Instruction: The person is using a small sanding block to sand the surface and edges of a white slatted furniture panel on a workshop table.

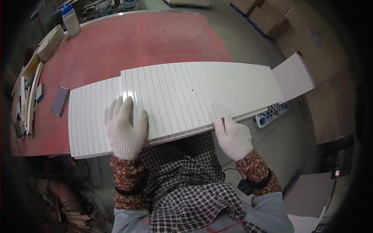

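A long white panel [175,93] with grooves over its left part and a smooth right part lies across the near side of the table. Beneath it, another white grooved panel [91,112] sticks out to the left. My left hand [125,130], in a white knit glove, rests on the panels near the upper one's left end, fingers stretched out. At the front edge, right of the middle, my gloved right hand [235,138] is closed on a small reddish-brown piece of sandpaper [223,121]. Most of that piece is hidden by the fingers.
The table has a red textured cover [136,42]. A grey sanding block [60,101] lies beside the panels' left end. A blue-capped bottle [71,21] stands at the far left. Past the right end are a white board [293,77] and a plastic pallet [272,114]; brown boxes [268,19] stand beyond.
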Demonstrator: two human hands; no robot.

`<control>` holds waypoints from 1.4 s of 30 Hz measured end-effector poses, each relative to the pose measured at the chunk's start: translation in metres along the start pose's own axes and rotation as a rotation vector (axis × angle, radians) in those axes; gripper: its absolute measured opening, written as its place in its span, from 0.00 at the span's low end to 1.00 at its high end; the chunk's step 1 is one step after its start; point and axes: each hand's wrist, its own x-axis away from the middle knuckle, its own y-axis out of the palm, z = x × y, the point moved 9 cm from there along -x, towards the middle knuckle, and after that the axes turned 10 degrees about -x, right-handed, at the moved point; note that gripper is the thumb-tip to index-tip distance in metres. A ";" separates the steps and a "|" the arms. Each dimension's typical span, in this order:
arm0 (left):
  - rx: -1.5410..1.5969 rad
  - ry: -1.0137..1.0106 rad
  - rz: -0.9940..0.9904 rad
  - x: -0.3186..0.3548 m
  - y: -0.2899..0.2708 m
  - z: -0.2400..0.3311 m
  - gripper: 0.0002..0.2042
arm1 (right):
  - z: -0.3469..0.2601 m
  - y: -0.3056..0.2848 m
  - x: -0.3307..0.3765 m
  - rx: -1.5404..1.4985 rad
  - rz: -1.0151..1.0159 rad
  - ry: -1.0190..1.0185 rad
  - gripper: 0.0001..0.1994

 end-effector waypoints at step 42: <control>-0.006 0.024 0.024 -0.002 -0.003 0.001 0.25 | 0.005 0.008 -0.001 0.042 -0.083 0.119 0.19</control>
